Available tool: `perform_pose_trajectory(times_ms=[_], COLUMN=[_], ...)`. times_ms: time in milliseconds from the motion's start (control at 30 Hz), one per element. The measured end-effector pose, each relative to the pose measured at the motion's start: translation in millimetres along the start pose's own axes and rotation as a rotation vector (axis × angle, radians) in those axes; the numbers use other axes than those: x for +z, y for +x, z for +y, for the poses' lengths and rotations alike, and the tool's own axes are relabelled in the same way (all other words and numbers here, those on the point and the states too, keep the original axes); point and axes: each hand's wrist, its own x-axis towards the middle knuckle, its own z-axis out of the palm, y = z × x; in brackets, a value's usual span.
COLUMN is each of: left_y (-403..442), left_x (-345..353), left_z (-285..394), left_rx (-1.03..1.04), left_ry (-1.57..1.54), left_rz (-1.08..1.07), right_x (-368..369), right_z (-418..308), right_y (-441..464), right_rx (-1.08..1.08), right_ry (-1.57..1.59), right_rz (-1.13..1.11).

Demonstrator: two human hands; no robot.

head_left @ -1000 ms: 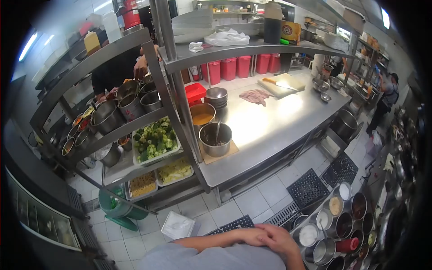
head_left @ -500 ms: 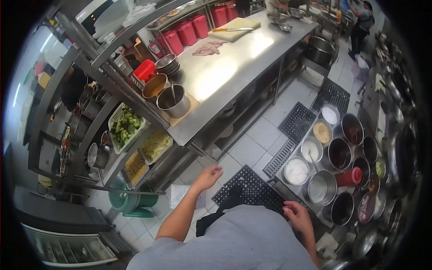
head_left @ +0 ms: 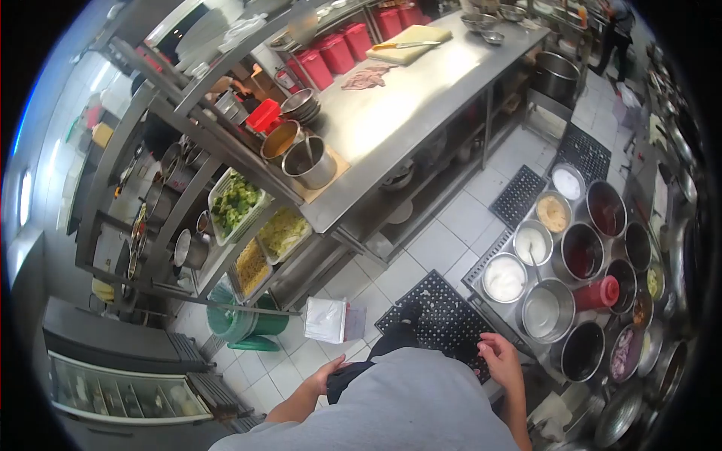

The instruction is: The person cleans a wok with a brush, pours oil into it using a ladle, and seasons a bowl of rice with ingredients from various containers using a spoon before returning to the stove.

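Observation:
My left hand point(head_left: 329, 373) hangs low at my side, next to the dark cloth at my waist. Its fingers are loosely extended and nothing shows in them. Off my other side, my right hand point(head_left: 500, 359) is held up with slightly bent fingers, apart and holding nothing. Nearest to it are a black pot point(head_left: 577, 352) and a metal pot of white liquid with a ladle in it point(head_left: 541, 316). A pot of thick white stuff point(head_left: 504, 278) and a red squeeze bottle point(head_left: 599, 293) are beyond. On the floor beyond my left hand stands a white-topped box point(head_left: 326, 320).
A long steel counter point(head_left: 421, 94) carries a cutting board point(head_left: 410, 45) with a knife, raw meat point(head_left: 368, 77) and two pots. Below its left end are trays of broccoli point(head_left: 238, 203) and noodles point(head_left: 252, 268). A perforated rubber mat point(head_left: 444, 308) lies ahead. Someone point(head_left: 618, 37) stands far right.
My left hand has dropped from in front of me to beside my waist. My right hand stays raised at nearly the same place. The view has shifted, moving the counter rightward.

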Motion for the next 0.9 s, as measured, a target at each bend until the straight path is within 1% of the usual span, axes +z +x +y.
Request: perform_pose_trajectory(times_ms=[167,300,367,400,433,467,500,533,567,600,667,767,800,867,900], left_y=[38,37,59,71,65,72,76,80,86,83,75,83,87,98,107], left_x=[-38,-41,-72,-83,-78,-85,-94,-100,-101,-97,-90,-91,-92,-99,-106], left_z=[3,35,55,66,79,96,116,131,151,173,216,269,282,302,308], left_rx=[-0.023,-0.026,-0.016,-0.01,0.032,0.059,0.083,0.102,0.137,0.21,0.347,0.567,0.627,0.731,0.739], left_ry=[-0.008,0.008,0.018,0.025,0.02,0.045,0.07,0.096,0.195,0.289,0.502,0.676,0.697,0.719,0.745], left_rz=[-0.03,-0.097,-0.22,-0.285,-0.236,-0.221,-0.205,-0.184,-0.113,0.002,0.238,0.192,0.147,0.041,0.046], right_x=[24,49,68,80,95,110,127,140,151,162,173,180,183,183,175], right_z=[-20,-26,-27,-40,-53,-66,-88,-101,-111,-118,-126,-137,-142,-142,-127], right_y=[17,53,82,96,108,119,124,134,142,149,164,170,169,162,164], right_rx=[0.006,-0.037,-0.058,-0.08,-0.1,-0.119,-0.089,-0.128,-0.159,-0.186,-0.179,-0.145,-0.134,-0.103,-0.084], right_ry=[0.0,-0.041,-0.038,-0.052,-0.067,-0.083,-0.125,-0.193,-0.255,-0.311,-0.281,-0.248,-0.239,-0.234,-0.256], right_rz=[-0.037,-0.061,-0.073,-0.089,-0.104,-0.117,-0.122,-0.133,-0.139,-0.141,-0.126,-0.059,-0.027,0.034,0.038])
